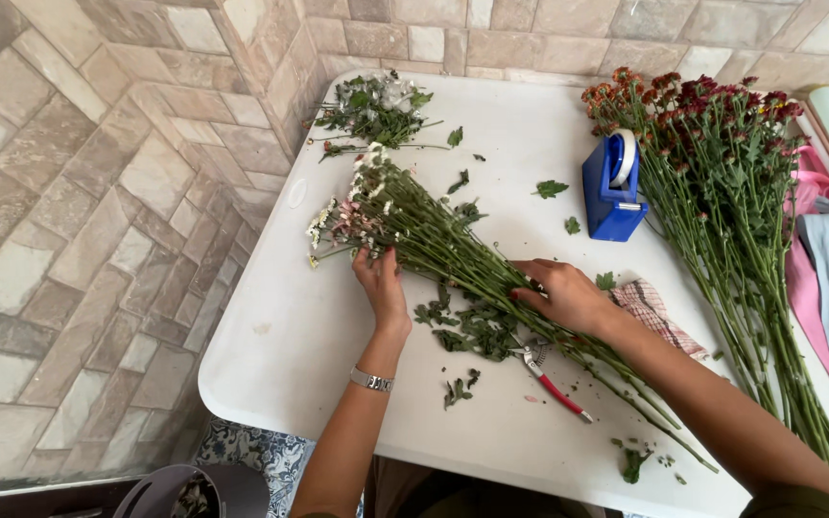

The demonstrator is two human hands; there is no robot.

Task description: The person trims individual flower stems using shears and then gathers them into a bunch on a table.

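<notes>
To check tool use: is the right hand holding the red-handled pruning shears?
No, the pruning shears lie on the table beside the right hand.

Both forearms reach forward, bare. The left hand (382, 284) lies palm down, fingers (373, 259) stretched ahead, a band on its wrist. The right hand (565, 295) angles leftward, fingers curled in a loose grip.

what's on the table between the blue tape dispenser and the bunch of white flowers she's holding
In the head view, loose green leaves lie on the white table between the blue tape dispenser and the white flower bunch; otherwise bare.
</notes>
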